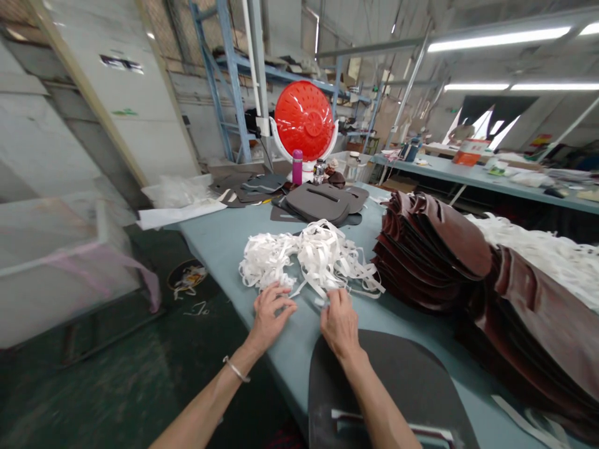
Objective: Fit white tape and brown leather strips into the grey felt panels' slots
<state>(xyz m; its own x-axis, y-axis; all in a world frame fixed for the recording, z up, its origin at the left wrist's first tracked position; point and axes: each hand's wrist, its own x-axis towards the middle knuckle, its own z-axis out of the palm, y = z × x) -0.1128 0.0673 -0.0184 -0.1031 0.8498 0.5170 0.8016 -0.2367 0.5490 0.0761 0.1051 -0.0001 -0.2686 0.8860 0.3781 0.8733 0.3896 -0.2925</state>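
Two loose heaps of narrow white strips, a left heap [266, 255] and a right heap [322, 249], lie tangled on the blue-grey table. My left hand [271, 312] is at the near edge of the left heap, its thumb and fingers apart. Beside the right heap, my right hand [340, 321] has its fingers curled together around a white strip [321, 302], whose short end shows by the fingertips. Under my right forearm lies a dark grey rounded panel [397, 368] with a slot near the bottom of the view.
Stacks of brown leather-like pieces, a far stack [430, 243] and a near stack [538, 330], stand on the right. Behind the strips are more grey panels [318, 201], a pink bottle [297, 167] and a red fan [305, 121]. A white bin [56, 274] stands left of the table [210, 240].
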